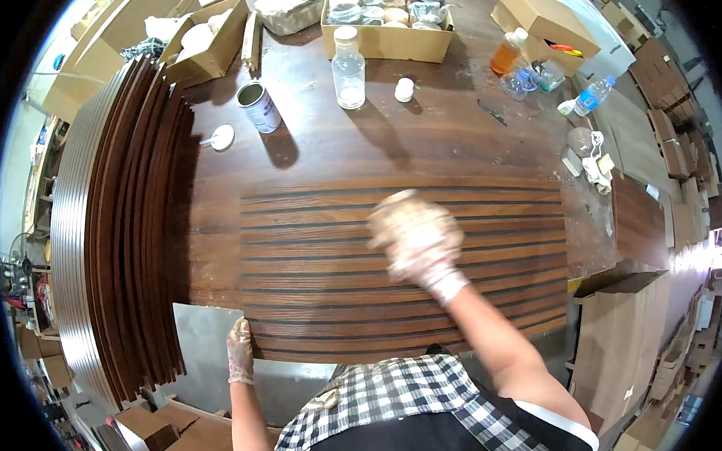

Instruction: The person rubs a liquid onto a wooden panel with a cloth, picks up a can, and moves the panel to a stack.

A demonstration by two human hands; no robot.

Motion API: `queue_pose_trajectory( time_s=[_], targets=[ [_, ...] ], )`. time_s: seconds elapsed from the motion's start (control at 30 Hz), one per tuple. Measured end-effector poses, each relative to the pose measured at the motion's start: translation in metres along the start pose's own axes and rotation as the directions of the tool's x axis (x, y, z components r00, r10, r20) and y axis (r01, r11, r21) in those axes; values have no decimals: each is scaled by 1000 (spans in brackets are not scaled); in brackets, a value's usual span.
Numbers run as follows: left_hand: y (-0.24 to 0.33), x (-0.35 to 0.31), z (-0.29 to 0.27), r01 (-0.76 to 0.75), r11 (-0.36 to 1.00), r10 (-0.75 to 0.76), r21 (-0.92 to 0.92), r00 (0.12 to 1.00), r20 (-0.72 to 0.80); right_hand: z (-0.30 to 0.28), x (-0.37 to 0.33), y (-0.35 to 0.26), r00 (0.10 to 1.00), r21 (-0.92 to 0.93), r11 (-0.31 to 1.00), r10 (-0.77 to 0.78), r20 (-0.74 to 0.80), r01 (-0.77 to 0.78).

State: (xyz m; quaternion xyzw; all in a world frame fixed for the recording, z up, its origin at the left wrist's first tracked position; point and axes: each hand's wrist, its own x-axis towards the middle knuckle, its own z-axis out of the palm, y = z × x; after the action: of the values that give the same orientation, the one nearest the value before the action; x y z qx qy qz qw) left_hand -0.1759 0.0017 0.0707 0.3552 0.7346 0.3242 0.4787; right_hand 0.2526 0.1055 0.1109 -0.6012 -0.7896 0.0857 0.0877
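A brown wooden panel (322,263) with dark lengthwise grooves lies flat on the table before me. My right hand (422,255), in a pale glove, presses a wadded cream cloth (404,216) onto the panel's middle; motion blurs both. My left hand (240,349), also gloved, grips the panel's near left corner, its fingers close together along the edge. Beyond the panel stand an open metal can (259,108) and a clear bottle (348,71) with a white cap. A round white lid (222,137) lies beside the can.
Several grooved panels (130,225) stand stacked on edge at the left. At the back sits a cardboard box (386,43) of jars and wrapped items. Toward the right are an amber-filled bottle (508,53), a water bottle (593,96) and a crumpled white rag (598,172).
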Motion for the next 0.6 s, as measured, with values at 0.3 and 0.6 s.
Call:
queue_pose_trajectory(
  time_s=[0.3, 0.6],
  targets=[
    [12, 13, 23, -96, 978, 102, 188, 995, -22, 58, 48, 38, 913, -55, 972, 193, -359, -227],
    [-12, 27, 11, -204, 887, 196, 414, 979, 62, 101, 9, -126, 872, 466, 739, -444, -206, 487]
  ],
)
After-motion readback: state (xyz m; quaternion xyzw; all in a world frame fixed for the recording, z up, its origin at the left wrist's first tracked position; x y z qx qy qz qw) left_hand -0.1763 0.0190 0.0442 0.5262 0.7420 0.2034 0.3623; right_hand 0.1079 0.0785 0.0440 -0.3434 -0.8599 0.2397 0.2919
